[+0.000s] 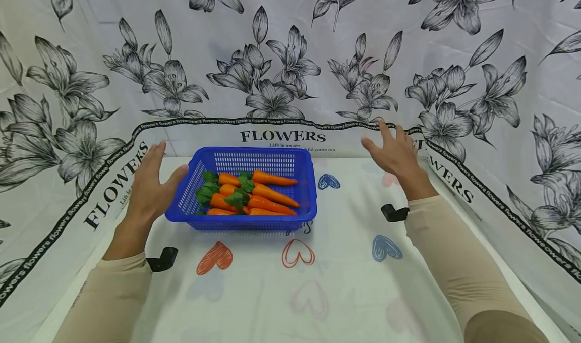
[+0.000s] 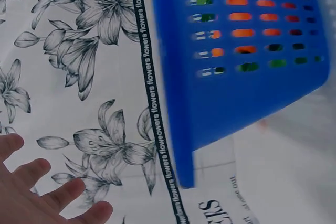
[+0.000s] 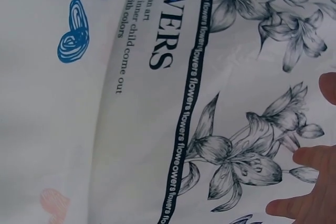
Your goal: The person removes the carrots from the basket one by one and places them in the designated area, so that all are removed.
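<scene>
A flowered backdrop (image 1: 363, 10) rises behind and on both sides of the tablecloth (image 1: 254, 307), and near that cloth's far edge stands the blue basket (image 1: 245, 225), its left side between the carrots (image 1: 274, 194) inside and my spread left hand (image 1: 152, 189). From the basket, the tablecloth stretches rightward toward my right hand (image 1: 397, 155), raised with its fingers also apart.

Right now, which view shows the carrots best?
Head view: it looks into the open blue basket, showing the carrots with their green leaves. Left wrist gets only orange and green patches through the perforated basket; right wrist shows none.
</scene>
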`<state>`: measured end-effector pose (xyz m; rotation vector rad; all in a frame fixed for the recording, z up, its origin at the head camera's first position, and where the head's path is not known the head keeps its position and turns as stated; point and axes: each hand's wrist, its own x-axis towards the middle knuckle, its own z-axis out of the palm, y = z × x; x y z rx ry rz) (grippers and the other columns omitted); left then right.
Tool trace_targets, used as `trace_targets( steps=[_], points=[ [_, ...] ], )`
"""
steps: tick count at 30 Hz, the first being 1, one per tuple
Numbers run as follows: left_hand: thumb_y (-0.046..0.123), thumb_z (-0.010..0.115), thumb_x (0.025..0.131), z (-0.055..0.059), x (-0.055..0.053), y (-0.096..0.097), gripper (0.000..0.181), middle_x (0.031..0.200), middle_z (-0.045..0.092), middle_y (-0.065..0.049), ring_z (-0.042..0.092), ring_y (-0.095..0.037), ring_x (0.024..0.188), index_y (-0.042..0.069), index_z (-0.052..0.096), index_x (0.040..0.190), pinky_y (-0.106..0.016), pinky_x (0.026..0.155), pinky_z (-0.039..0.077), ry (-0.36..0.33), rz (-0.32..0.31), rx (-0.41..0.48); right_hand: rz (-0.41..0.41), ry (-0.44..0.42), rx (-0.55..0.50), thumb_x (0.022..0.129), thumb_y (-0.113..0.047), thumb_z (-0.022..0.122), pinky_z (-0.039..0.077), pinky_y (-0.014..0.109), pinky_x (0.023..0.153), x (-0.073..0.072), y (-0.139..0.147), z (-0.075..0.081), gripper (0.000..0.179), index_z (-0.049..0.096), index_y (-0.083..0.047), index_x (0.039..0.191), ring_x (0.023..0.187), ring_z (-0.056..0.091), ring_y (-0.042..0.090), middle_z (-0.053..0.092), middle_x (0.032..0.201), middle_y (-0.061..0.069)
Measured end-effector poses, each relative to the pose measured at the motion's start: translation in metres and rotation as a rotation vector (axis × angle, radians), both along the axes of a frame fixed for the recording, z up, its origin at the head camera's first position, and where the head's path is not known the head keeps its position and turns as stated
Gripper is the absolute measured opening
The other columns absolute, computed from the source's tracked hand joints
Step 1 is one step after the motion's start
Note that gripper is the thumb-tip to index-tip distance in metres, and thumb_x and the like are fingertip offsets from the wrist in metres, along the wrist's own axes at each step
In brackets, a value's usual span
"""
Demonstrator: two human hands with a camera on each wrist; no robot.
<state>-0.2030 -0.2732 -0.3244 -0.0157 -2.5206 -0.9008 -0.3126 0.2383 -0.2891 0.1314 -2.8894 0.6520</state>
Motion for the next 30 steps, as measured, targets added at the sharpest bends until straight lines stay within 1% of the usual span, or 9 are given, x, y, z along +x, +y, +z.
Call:
trace_targets(
  steps=[5,8,14,20,26,30],
  points=[
    [0.046,0.047,0.098,-0.017,0.004,0.001,0.074,0.16,0.009,-0.014,0.006,-0.038,0.144,0.016,0.013,0.156,-0.065,0.108,0.002,0.011,-0.023,0.016,0.007,0.0,-0.016,0.089,-0.075,0.03,0.001,0.073,0.102,0.002,0.0,-0.002,0.088,-0.001,-0.028,0.156,0.136,-0.001,0.057,-0.007,0.156,0.028],
    [0.045,0.047,0.098,-0.026,0.007,0.001,0.073,0.16,0.009,-0.013,0.006,-0.037,0.144,0.018,0.013,0.156,-0.064,0.109,0.003,0.012,-0.033,0.031,0.01,0.005,-0.024,0.089,-0.075,0.031,0.001,0.073,0.103,0.002,0.001,-0.004,0.088,0.0,-0.028,0.156,0.136,-0.002,0.056,-0.006,0.156,0.028],
    [0.044,0.048,0.098,-0.042,0.012,0.002,0.072,0.16,0.01,-0.012,0.009,-0.04,0.143,0.02,0.014,0.156,-0.068,0.107,0.007,-0.008,-0.012,0.084,0.017,0.019,-0.028,0.089,-0.075,0.032,0.003,0.074,0.102,0.002,0.003,-0.006,0.088,0.004,-0.025,0.157,0.137,-0.001,0.056,-0.005,0.156,0.027],
    [0.044,0.048,0.098,-0.055,0.015,0.002,0.072,0.16,0.009,-0.013,0.008,-0.04,0.143,0.02,0.013,0.157,-0.069,0.106,0.006,-0.038,-0.018,0.126,0.021,0.016,-0.032,0.089,-0.074,0.032,0.003,0.075,0.101,0.004,0.005,-0.01,0.088,0.002,-0.027,0.156,0.137,-0.003,0.056,-0.006,0.156,0.026],
    [0.046,0.048,0.098,-0.069,0.014,0.001,0.072,0.16,0.009,-0.012,0.008,-0.043,0.142,0.023,0.012,0.157,-0.071,0.105,0.007,-0.085,-0.018,0.15,0.021,0.011,-0.035,0.089,-0.074,0.032,0.001,0.073,0.102,0.005,0.007,-0.014,0.087,0.0,-0.028,0.156,0.138,-0.004,0.054,-0.007,0.157,0.025],
    [0.046,0.048,0.098,-0.077,0.015,-0.001,0.073,0.159,0.012,-0.015,0.013,-0.046,0.14,0.021,0.011,0.157,-0.07,0.105,0.012,-0.12,-0.021,0.164,0.015,0.005,-0.042,0.089,-0.074,0.033,0.0,0.073,0.103,0.006,0.008,-0.017,0.089,0.002,-0.026,0.157,0.138,-0.005,0.053,-0.007,0.157,0.025]
  ],
)
